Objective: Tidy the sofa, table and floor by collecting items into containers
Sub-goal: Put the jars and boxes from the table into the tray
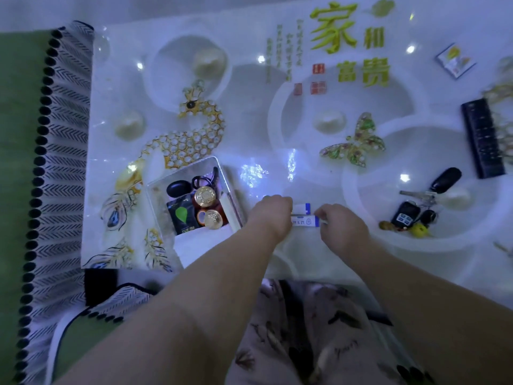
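Left hand (pixel 274 215), right hand (pixel 342 222) grip cartons (pixel 304 220); box (pixel 181 170) left, keys (pixel 416 194), remote (pixel 483 137) rt.

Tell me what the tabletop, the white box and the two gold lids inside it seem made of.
The tabletop is likely glass or high-gloss laminate over a printed design: it mirrors sharp light spots. The white box is smooth and thin-walled, perhaps plastic or painted metal. The gold lids look like shiny metal or metallised plastic, with bright glints and embossed tops.
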Available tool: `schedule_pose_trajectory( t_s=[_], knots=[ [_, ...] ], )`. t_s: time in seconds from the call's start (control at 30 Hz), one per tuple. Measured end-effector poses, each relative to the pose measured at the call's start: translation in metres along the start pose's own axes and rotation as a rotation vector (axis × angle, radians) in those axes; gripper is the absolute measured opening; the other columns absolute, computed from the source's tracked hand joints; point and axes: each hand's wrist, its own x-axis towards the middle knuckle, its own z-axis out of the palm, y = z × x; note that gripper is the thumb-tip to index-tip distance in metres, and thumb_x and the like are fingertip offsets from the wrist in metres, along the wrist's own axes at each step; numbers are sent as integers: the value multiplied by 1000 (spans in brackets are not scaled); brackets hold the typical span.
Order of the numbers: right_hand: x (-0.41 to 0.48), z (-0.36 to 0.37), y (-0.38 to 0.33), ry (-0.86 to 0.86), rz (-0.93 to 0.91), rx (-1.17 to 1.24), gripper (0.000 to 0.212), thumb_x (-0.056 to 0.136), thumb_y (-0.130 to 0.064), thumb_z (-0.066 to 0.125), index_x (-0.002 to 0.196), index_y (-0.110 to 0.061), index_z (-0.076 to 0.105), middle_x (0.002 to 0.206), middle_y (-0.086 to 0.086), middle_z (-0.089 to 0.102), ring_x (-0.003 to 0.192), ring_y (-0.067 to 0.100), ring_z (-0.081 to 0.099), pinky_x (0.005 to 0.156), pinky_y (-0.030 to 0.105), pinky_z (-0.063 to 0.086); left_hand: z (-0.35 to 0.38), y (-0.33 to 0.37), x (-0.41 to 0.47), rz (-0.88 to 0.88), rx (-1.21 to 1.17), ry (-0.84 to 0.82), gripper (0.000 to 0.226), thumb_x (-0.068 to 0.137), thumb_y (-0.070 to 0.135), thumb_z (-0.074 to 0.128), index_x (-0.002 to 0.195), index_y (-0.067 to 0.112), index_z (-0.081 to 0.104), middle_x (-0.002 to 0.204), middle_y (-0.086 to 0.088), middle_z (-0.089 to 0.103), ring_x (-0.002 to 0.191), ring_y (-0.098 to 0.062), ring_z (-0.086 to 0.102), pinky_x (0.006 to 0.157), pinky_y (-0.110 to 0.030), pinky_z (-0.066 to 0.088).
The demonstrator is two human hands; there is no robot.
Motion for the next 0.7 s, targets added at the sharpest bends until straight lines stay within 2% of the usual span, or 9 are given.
schedule_pose_trajectory(
  t_s=[0.13, 0.27, 0.4, 0.53, 0.7],
  knots=[
    [2, 8, 25, 5, -49, 37, 36, 82, -7, 50, 113, -21, 62, 111, 5, 62, 108, 25, 57, 89, 36, 47, 24, 13, 17, -58, 193, 25, 42, 88, 20, 60, 126, 13, 43, 126, -8, 48, 119, -28, 45, 79, -37, 40],
    [9, 10, 37, 26, -106, 54, 35, 83, -7, 51, 113, -20, 63, 109, 4, 62, 106, 23, 58, 88, 35, 47, 42, 19, 28, -132, 235, 79, 53, 82, 24, 68, 126, 13, 39, 124, -7, 46, 116, -27, 46, 72, -34, 32],
    [13, 13, 42, 34, -117, 86, 34, 85, -7, 51, 114, -20, 63, 111, 2, 62, 108, 21, 57, 90, 34, 47, 52, 19, 35, -148, 269, 129, 47, 83, 17, 64, 123, 12, 40, 120, -7, 51, 111, -27, 49, 70, -34, 32],
    [16, 13, 43, 21, -118, 81, 35, 85, -6, 50, 115, -19, 62, 111, 4, 61, 109, 23, 57, 89, 34, 46, 55, 18, 37, -164, 208, 93, 43, 83, 14, 61, 122, 14, 45, 119, -6, 55, 113, -27, 50, 71, -32, 33],
    [11, 12, 39, 9, -104, 65, 35, 85, -6, 51, 114, -20, 62, 111, 3, 61, 110, 23, 57, 90, 33, 46, 51, 20, 31, -128, 204, 100, 29, 87, 9, 49, 115, 17, 53, 117, -5, 58, 114, -26, 51, 73, -31, 35]
  ],
)
